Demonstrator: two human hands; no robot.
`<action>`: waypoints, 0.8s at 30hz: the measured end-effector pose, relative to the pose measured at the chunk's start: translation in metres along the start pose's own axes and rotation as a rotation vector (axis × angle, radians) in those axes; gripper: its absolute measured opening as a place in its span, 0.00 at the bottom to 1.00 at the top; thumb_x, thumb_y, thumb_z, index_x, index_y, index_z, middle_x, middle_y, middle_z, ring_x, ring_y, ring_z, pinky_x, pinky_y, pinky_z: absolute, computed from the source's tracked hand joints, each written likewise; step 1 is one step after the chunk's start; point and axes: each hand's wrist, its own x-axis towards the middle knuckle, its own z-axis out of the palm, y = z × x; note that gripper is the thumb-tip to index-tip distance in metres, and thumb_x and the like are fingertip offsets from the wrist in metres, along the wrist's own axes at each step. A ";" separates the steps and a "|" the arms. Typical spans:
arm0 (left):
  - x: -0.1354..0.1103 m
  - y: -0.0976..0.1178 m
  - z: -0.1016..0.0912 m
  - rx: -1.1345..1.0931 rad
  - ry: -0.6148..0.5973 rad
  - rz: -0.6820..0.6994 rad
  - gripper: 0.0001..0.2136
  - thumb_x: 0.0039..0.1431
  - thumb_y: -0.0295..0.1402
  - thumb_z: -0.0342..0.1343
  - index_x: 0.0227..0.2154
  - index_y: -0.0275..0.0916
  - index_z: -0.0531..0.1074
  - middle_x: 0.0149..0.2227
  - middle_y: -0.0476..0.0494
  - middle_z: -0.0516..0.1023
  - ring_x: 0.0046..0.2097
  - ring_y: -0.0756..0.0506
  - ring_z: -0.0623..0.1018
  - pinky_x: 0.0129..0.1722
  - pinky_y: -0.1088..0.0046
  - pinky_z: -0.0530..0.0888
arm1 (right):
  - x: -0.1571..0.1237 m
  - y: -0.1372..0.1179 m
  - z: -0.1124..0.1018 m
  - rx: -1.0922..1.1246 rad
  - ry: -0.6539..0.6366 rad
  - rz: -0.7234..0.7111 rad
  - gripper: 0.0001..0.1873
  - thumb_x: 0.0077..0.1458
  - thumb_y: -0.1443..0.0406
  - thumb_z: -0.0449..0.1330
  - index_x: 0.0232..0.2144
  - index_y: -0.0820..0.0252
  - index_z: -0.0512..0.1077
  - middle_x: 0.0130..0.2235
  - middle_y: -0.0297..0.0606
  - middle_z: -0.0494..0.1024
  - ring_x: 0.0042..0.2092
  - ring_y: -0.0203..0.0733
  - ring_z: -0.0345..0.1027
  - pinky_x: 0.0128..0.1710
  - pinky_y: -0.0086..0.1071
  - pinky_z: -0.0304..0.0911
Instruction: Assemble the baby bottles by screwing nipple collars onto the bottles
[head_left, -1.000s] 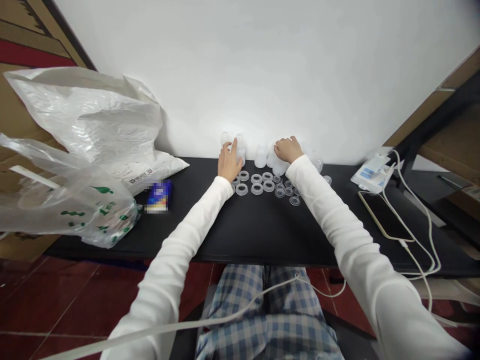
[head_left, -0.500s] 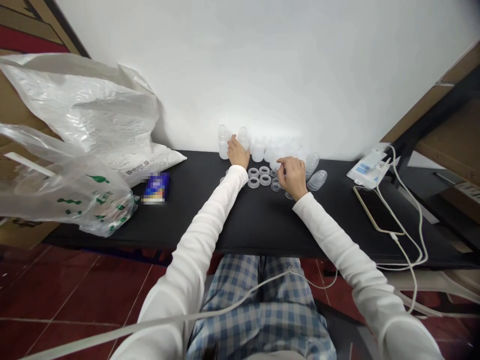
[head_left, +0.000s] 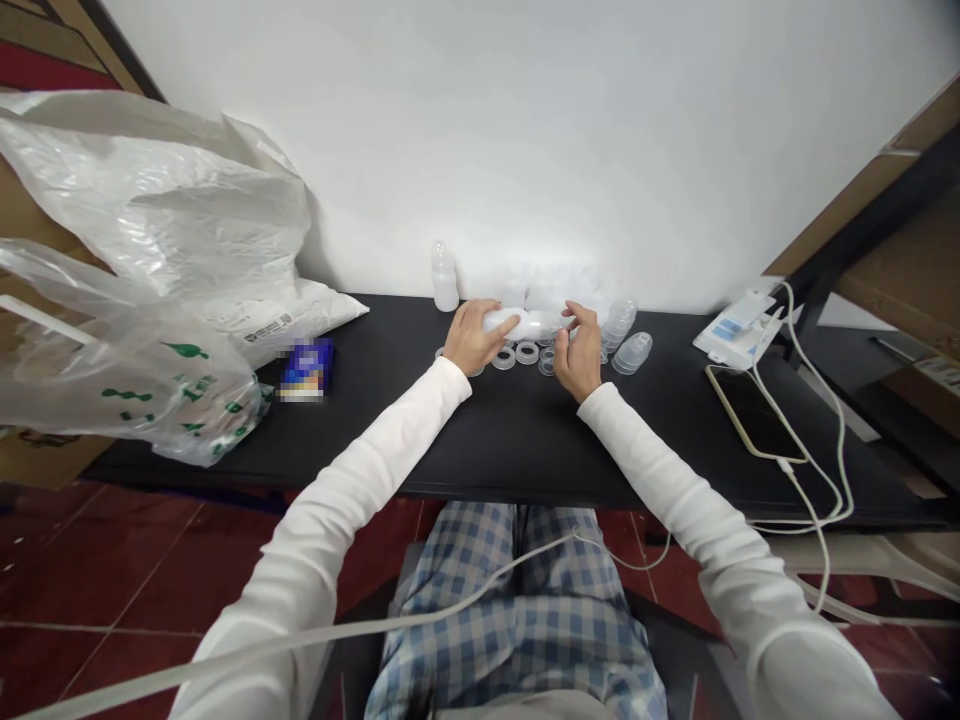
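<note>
My left hand [head_left: 469, 335] grips a clear plastic bottle [head_left: 525, 322] lying sideways above the black table [head_left: 487, 440]. My right hand [head_left: 579, 345] is closed at the bottle's other end, thumb and fingers pinched there. Under the hands lie several translucent plastic rings [head_left: 526, 353]. One clear bottle [head_left: 444, 276] stands upright by the wall, and more pale bottles [head_left: 555, 290] stand behind my hands. Stacked clear caps [head_left: 631, 352] lie to the right of my right hand.
Large plastic bags [head_left: 150, 270] fill the table's left end, with a small blue packet [head_left: 304, 368] beside them. At the right lie a phone [head_left: 750, 408] with a white cable [head_left: 814, 480] and a white box [head_left: 739, 330]. A white wall stands behind.
My left hand took a bottle from the row by the wall and drew it toward me. My right hand came off the far bottles, passed over the rings and closed on the bottle's end.
</note>
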 end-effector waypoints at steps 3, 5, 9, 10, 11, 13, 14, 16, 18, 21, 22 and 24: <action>-0.012 0.000 0.003 0.059 0.095 0.130 0.14 0.66 0.30 0.52 0.52 0.49 0.75 0.53 0.40 0.75 0.59 0.40 0.73 0.64 0.51 0.66 | 0.000 -0.001 0.000 -0.038 -0.007 -0.055 0.22 0.68 0.57 0.41 0.51 0.62 0.68 0.44 0.48 0.76 0.45 0.50 0.69 0.46 0.45 0.63; -0.014 0.001 0.004 0.086 0.149 0.190 0.15 0.68 0.30 0.50 0.53 0.51 0.74 0.52 0.42 0.76 0.60 0.42 0.74 0.64 0.53 0.67 | 0.000 -0.002 -0.001 -0.056 -0.008 -0.053 0.23 0.70 0.56 0.39 0.45 0.61 0.71 0.39 0.45 0.77 0.39 0.47 0.69 0.42 0.43 0.62; -0.010 0.000 -0.004 0.127 0.184 0.400 0.17 0.69 0.40 0.52 0.58 0.50 0.72 0.50 0.42 0.80 0.54 0.43 0.79 0.57 0.62 0.74 | 0.000 0.000 -0.006 -0.089 0.048 -0.016 0.30 0.71 0.54 0.35 0.30 0.57 0.71 0.26 0.38 0.73 0.27 0.42 0.61 0.36 0.40 0.58; -0.009 -0.001 -0.007 0.132 0.174 0.452 0.19 0.68 0.43 0.53 0.59 0.48 0.72 0.49 0.41 0.81 0.52 0.43 0.80 0.54 0.64 0.76 | -0.001 0.001 -0.007 -0.099 0.062 -0.015 0.31 0.71 0.54 0.34 0.27 0.57 0.70 0.23 0.37 0.71 0.25 0.41 0.58 0.34 0.39 0.57; -0.008 -0.002 -0.009 0.135 0.155 0.487 0.21 0.67 0.46 0.54 0.59 0.46 0.71 0.48 0.41 0.81 0.49 0.43 0.81 0.51 0.65 0.77 | -0.001 0.001 -0.008 -0.105 0.073 -0.019 0.33 0.71 0.53 0.34 0.25 0.56 0.70 0.21 0.36 0.68 0.24 0.41 0.56 0.33 0.38 0.56; -0.007 -0.003 -0.013 0.133 0.104 0.517 0.25 0.65 0.49 0.55 0.60 0.41 0.70 0.47 0.39 0.82 0.44 0.43 0.82 0.46 0.65 0.79 | -0.002 0.002 -0.009 -0.101 0.087 -0.045 0.34 0.71 0.53 0.33 0.24 0.56 0.70 0.18 0.35 0.65 0.24 0.42 0.54 0.30 0.37 0.54; -0.006 -0.003 -0.014 0.128 0.080 0.516 0.27 0.65 0.50 0.54 0.60 0.40 0.70 0.46 0.38 0.83 0.43 0.42 0.82 0.44 0.64 0.79 | -0.003 0.003 -0.009 -0.092 0.089 -0.063 0.34 0.71 0.53 0.34 0.24 0.56 0.71 0.18 0.35 0.66 0.24 0.41 0.55 0.29 0.37 0.54; -0.006 -0.001 -0.017 0.103 0.040 0.494 0.28 0.64 0.52 0.54 0.60 0.38 0.71 0.46 0.37 0.83 0.41 0.41 0.82 0.43 0.63 0.79 | -0.003 0.003 -0.008 -0.082 0.080 -0.096 0.34 0.71 0.54 0.35 0.24 0.57 0.72 0.19 0.35 0.68 0.24 0.40 0.56 0.30 0.36 0.55; -0.006 0.001 -0.020 0.042 0.004 0.448 0.29 0.65 0.52 0.53 0.60 0.37 0.71 0.46 0.37 0.83 0.42 0.41 0.82 0.45 0.62 0.79 | -0.002 0.005 -0.008 -0.100 0.053 -0.120 0.33 0.71 0.52 0.37 0.26 0.57 0.73 0.21 0.36 0.71 0.25 0.40 0.59 0.32 0.36 0.57; -0.007 0.001 -0.027 -0.120 -0.062 0.347 0.28 0.66 0.52 0.51 0.60 0.37 0.71 0.48 0.37 0.83 0.43 0.42 0.83 0.46 0.63 0.79 | 0.002 0.007 -0.011 -0.120 -0.039 -0.190 0.29 0.68 0.46 0.44 0.35 0.58 0.76 0.27 0.38 0.77 0.29 0.42 0.67 0.37 0.38 0.61; -0.007 0.000 -0.031 -0.183 -0.080 0.310 0.28 0.66 0.51 0.51 0.60 0.36 0.71 0.49 0.38 0.83 0.44 0.42 0.83 0.47 0.64 0.79 | 0.004 0.008 -0.013 -0.109 -0.081 -0.230 0.27 0.67 0.46 0.47 0.39 0.59 0.76 0.30 0.39 0.79 0.32 0.43 0.70 0.39 0.39 0.63; -0.007 -0.003 -0.040 -0.306 -0.099 0.224 0.26 0.67 0.50 0.50 0.58 0.37 0.73 0.51 0.38 0.82 0.46 0.42 0.83 0.49 0.65 0.79 | 0.006 0.008 -0.016 -0.070 -0.160 -0.351 0.23 0.67 0.49 0.51 0.46 0.59 0.75 0.40 0.43 0.82 0.41 0.45 0.74 0.43 0.39 0.66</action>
